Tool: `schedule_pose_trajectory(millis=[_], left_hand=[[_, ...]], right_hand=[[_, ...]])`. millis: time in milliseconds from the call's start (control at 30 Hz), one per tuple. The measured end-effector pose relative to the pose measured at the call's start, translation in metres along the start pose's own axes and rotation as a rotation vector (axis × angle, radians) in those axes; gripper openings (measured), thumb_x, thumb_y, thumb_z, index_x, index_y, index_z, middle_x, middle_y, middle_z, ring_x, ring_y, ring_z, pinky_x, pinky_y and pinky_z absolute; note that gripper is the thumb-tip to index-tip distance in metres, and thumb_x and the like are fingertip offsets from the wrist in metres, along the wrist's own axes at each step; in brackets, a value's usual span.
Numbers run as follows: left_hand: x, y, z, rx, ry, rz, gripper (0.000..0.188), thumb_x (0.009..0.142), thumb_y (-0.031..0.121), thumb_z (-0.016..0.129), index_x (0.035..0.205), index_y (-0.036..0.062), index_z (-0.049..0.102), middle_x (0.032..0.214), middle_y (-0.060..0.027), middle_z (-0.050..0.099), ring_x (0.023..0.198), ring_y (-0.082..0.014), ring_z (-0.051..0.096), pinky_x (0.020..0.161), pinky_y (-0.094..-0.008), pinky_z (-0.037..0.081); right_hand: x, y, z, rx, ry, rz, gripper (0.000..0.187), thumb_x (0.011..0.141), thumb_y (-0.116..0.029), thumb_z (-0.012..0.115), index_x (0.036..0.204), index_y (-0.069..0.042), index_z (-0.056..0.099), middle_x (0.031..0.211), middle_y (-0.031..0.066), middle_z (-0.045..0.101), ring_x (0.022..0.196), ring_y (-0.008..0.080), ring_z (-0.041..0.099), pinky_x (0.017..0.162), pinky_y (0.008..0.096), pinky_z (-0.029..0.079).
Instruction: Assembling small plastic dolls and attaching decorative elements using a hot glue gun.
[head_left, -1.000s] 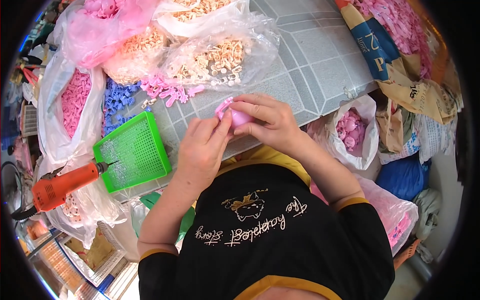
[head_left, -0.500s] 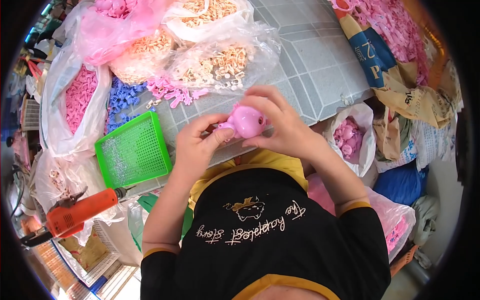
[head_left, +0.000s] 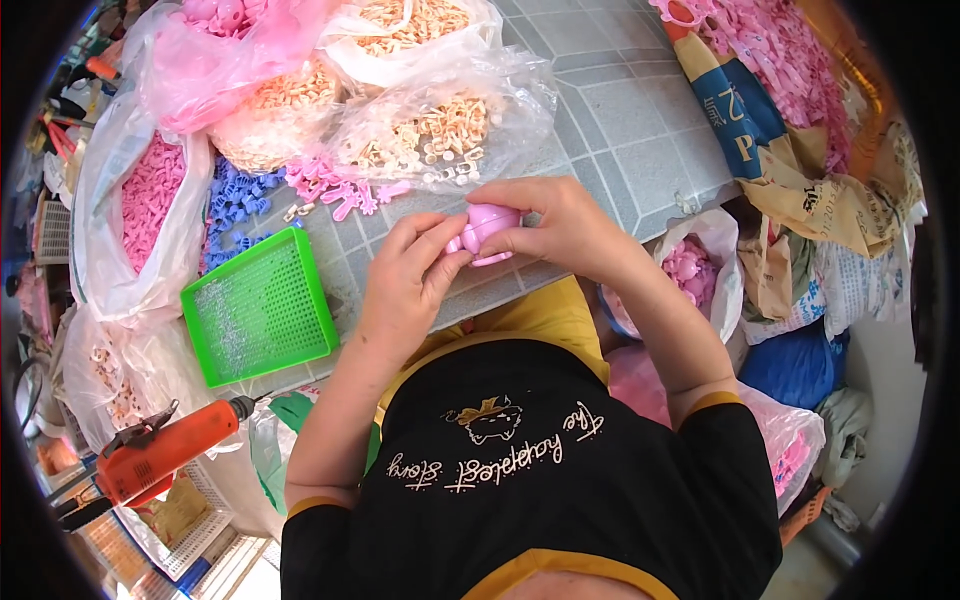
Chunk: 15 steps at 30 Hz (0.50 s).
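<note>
The table (head_left: 620,130) is the biggest thing here, and the toy sits up over it, near its front edge. If a hand slips, I think the toy could roll off and drop to the lap or the floor.

A clear bag (head_left: 530,95) lies wide open at the back of the table. A bump could tip its tan bits (head_left: 450,125) out and mix them with the others.

The orange drill (head_left: 170,455) is off the table's left side, near the left arm. I cannot tell what holds it up. An elbow poking out could knock it.

The green tray (head_left: 317,290) is just beside the left arm too. A push there could spill the tiny silver bits (head_left: 225,325) in it.

The left hand (head_left: 400,280) has its fingers pinched on the toy's left end. The right hand (head_left: 570,230) has its fingers bent round the other end, thumb below. So the pink toy (head_left: 490,222) is between both hands. It looks smooth and round, so a loose grip could let it twist away.
</note>
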<state>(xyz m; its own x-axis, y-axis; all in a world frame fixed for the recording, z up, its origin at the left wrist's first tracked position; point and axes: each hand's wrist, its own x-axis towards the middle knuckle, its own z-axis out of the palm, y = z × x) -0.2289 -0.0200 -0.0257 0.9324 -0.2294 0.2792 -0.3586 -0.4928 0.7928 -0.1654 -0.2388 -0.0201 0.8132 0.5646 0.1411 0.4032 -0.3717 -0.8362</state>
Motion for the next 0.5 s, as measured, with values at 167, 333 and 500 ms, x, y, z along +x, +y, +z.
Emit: schedule_pose_trajectory(millis=[167, 333, 500], left_hand=[[0.001, -0.004, 0.006, 0.055, 0.045, 0.046, 0.029, 0.087, 0.01, 0.071, 0.115, 0.0021, 0.068, 0.103, -0.0146, 0.063, 0.091, -0.0305, 0.064, 0.078, -0.0367, 0.052], [0.004, -0.008, 0.006, 0.048, 0.045, 0.076, 0.029, 0.086, 0.01, 0.071, 0.114, 0.002, 0.068, 0.101, -0.0148, 0.063, 0.088, -0.0307, 0.064, 0.076, -0.0366, 0.052], [-0.002, 0.001, 0.005, -0.001, 0.037, -0.085, 0.027, 0.088, 0.01, 0.07, 0.113, 0.0008, 0.068, 0.104, -0.013, 0.063, 0.087, -0.0254, 0.065, 0.075, -0.0351, 0.052]], right_hand=[[0.001, 0.001, 0.004, -0.109, 0.062, -0.15, 0.042, 0.079, -0.018, 0.079, 0.116, -0.001, 0.068, 0.105, 0.0181, 0.071, 0.095, 0.0343, 0.069, 0.082, 0.0371, 0.055], [0.001, 0.003, 0.005, -0.12, 0.068, -0.168, 0.041, 0.079, -0.016, 0.078, 0.116, 0.0, 0.067, 0.106, 0.0185, 0.071, 0.095, 0.0331, 0.069, 0.081, 0.0368, 0.055], [0.0, 0.007, 0.008, 0.034, 0.036, -0.04, 0.037, 0.089, -0.023, 0.07, 0.119, -0.002, 0.066, 0.112, 0.0151, 0.071, 0.102, 0.0263, 0.069, 0.087, 0.038, 0.053]])
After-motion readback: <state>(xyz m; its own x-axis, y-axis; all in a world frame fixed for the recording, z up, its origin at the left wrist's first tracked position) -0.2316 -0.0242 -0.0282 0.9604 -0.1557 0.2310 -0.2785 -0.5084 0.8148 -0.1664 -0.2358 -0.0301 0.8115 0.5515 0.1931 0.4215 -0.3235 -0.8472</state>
